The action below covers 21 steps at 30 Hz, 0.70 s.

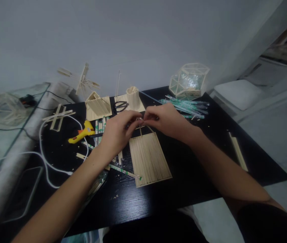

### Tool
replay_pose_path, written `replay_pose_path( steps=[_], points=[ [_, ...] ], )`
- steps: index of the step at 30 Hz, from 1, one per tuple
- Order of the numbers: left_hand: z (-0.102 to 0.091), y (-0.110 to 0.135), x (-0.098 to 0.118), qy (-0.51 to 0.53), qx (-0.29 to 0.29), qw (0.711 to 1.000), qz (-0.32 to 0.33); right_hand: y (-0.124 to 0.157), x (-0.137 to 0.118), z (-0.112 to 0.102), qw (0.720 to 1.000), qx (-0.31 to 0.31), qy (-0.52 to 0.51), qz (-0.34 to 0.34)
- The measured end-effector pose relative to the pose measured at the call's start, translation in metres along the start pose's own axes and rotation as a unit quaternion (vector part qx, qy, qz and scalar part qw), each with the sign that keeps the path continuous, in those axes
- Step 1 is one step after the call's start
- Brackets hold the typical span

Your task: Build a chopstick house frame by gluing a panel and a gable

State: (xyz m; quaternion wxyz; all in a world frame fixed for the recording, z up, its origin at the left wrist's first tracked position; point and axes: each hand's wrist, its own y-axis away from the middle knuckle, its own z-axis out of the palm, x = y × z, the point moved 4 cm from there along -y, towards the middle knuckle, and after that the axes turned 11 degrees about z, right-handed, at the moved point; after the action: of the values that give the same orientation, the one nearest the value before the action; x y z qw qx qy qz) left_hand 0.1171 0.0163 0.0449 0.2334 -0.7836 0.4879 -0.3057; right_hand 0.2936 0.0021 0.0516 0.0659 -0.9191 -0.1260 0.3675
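Observation:
A flat panel of thin wooden sticks [150, 160] lies on the black table. From its far edge two thin sticks [140, 130] slant up and meet at my fingertips. My left hand [118, 131] pinches at that meeting point, thumb and index finger together. Opposite it, my right hand [167, 119] is closed at the same spot, its fingertips against the left ones. The exact grip on the stick ends is partly hidden by the fingers. One wrapped pair of chopsticks [123, 170] reaches across the panel's near left corner.
A yellow glue gun [82, 132] with a white cable [42, 135] lies left. Behind stand stick-built models [98, 106], [132, 98] is a round stick cup, and black-handled scissors [120, 106] lie between. Green-wrapped chopsticks [186, 106] and a geometric frame [190, 81] are at back right.

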Motion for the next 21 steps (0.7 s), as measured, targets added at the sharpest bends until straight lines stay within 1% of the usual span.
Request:
replay_pose_path(
  steps=[3, 9, 14, 21],
  points=[
    [0.0018, 0.0012, -0.0016, 0.014, 0.012, 1.0, -0.011, -0.0003, 0.0011, 0.0003, 1.0, 0.002, 0.004, 0.006],
    [0.0051, 0.0044, -0.0036, 0.044, 0.034, 0.998, -0.03, -0.0007, 0.0043, 0.0033, 0.999, -0.018, -0.043, 0.01],
    [0.0075, 0.0073, -0.0053, 0.058, 0.035, 0.997, -0.047, -0.0008, 0.0039, 0.0027, 1.0, -0.014, 0.004, -0.007],
    [0.0076, 0.0088, -0.0049, 0.062, 0.035, 0.996, -0.052, 0.0001, 0.0008, 0.0019, 0.999, -0.009, 0.036, -0.021]
  ],
)
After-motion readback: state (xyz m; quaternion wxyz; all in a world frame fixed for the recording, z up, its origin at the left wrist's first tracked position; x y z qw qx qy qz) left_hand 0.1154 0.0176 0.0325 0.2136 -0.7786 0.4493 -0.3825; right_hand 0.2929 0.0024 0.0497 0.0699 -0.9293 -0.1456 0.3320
